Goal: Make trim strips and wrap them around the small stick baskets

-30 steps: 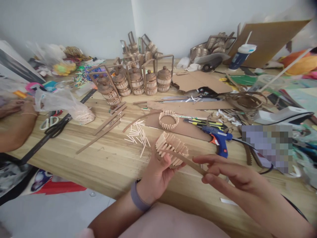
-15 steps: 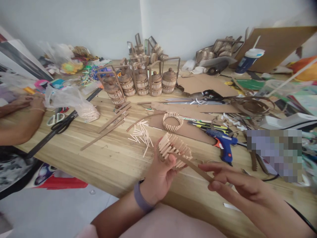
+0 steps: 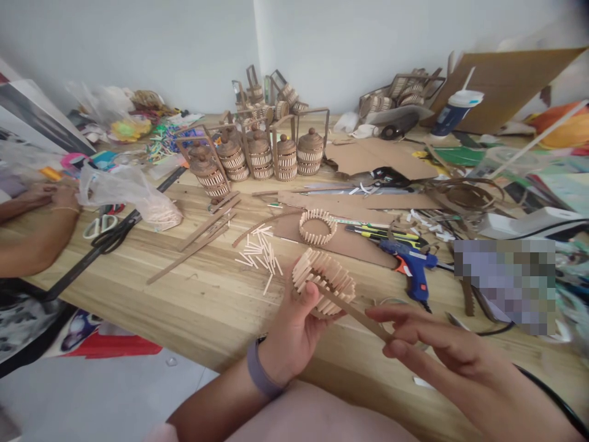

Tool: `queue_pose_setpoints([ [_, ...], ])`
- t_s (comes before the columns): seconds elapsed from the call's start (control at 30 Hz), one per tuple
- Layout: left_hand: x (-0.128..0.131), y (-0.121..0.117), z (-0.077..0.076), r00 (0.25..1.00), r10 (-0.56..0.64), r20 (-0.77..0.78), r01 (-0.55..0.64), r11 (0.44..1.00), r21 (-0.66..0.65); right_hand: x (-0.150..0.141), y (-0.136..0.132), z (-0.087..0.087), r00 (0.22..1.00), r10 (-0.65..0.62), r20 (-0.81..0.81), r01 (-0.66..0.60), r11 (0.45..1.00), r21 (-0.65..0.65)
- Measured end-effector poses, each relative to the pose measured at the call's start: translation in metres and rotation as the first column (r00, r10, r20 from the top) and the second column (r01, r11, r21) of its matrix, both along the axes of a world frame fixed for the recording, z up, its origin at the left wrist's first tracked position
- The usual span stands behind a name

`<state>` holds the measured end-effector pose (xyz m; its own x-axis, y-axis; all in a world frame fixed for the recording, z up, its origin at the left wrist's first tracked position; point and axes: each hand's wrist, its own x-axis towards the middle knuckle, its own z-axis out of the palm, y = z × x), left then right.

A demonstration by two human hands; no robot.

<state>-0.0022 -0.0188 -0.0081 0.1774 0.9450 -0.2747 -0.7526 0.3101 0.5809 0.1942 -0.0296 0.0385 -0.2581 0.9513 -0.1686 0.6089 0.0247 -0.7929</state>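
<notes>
While the left hand [image 3: 299, 319] grips the stick ring [image 3: 323, 282], the right's grip pinches a strip [image 3: 356, 314].

Two stick rings [image 3: 302, 268], one held strip [image 3: 354, 312] — five front-row lidded baskets [image 3: 260, 157], one glue gun [image 3: 416, 270]

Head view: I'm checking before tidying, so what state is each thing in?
Held ring: tilted, in the left hand
Brown strip: pinched by the right hand
Second ring: lying flat
Glue gun: lying on its side
Loose sticks: scattered
Drink cup: lid on, straw in
Front baskets: lids on, handles up
</notes>
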Motion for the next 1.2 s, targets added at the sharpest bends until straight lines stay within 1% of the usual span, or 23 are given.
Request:
queue_pose_setpoints([
  [0.13,0.002,0.001,0.003,1.0,0.007,0.022,-0.006,1.0,-0.022,0.0,0.002,0.003,1.0,0.031,-0.006,-0.031,0.998,-0.046],
  [0.23,0.003,0.002,0.003,0.999,0.02,0.035,-0.018,0.998,-0.056,-0.003,0.001,0.003,0.999,0.032,-0.011,-0.032,0.998,-0.05],
  [0.3,0.003,0.002,0.002,0.999,0.023,0.035,-0.02,0.996,-0.087,-0.007,-0.002,0.003,0.999,-0.006,-0.037,0.005,0.999,-0.041],
  [0.43,0.003,0.002,0.002,0.999,0.022,0.033,-0.017,0.99,-0.142,-0.015,-0.005,0.006,0.984,-0.122,-0.133,0.118,0.992,-0.039],
  [0.47,0.003,0.002,0.002,0.999,0.018,0.039,-0.012,0.988,-0.151,-0.015,-0.004,0.007,0.985,-0.11,-0.135,0.106,0.994,-0.039],
  [0.6,0.003,0.002,0.001,0.998,0.001,0.069,0.011,0.986,-0.167,-0.011,0.004,0.009,0.998,0.03,-0.054,-0.03,1.0,-0.008],
  [0.63,0.003,0.002,0.0,0.997,-0.002,0.074,0.014,0.986,-0.167,-0.01,0.006,0.01,0.998,0.039,-0.045,-0.039,0.999,-0.006],
  [0.73,0.002,0.002,-0.001,0.996,-0.01,0.089,0.025,0.986,-0.163,-0.01,0.01,0.009,0.997,-0.004,-0.071,0.004,1.0,-0.003],
  [0.8,0.003,0.001,-0.001,0.995,-0.018,0.097,0.033,0.986,-0.161,-0.012,0.013,0.008,0.997,0.004,-0.083,-0.004,1.0,-0.003],
  [0.9,0.003,0.001,-0.001,0.993,-0.028,0.113,0.043,0.991,-0.129,-0.015,0.018,0.005,0.995,0.014,-0.1,-0.013,1.0,0.012],
  [0.97,0.002,0.002,-0.005,0.99,-0.059,0.13,0.068,0.995,-0.07,-0.016,0.023,0.004,0.992,0.013,-0.122,-0.008,0.999,0.04],
  [1.03,0.0,0.002,-0.01,0.985,-0.112,0.131,0.114,0.993,-0.007,-0.014,0.027,0.003,0.991,0.066,-0.12,-0.057,0.995,0.077],
  [1.1,-0.005,0.002,-0.015,0.982,-0.163,0.097,0.16,0.986,0.037,-0.012,0.031,0.004,0.988,0.119,-0.093,-0.109,0.988,0.105],
  [1.2,-0.013,0.003,-0.021,0.98,-0.197,0.011,0.195,0.977,0.087,-0.007,0.034,0.005,0.987,0.147,-0.067,-0.139,0.984,0.107],
])
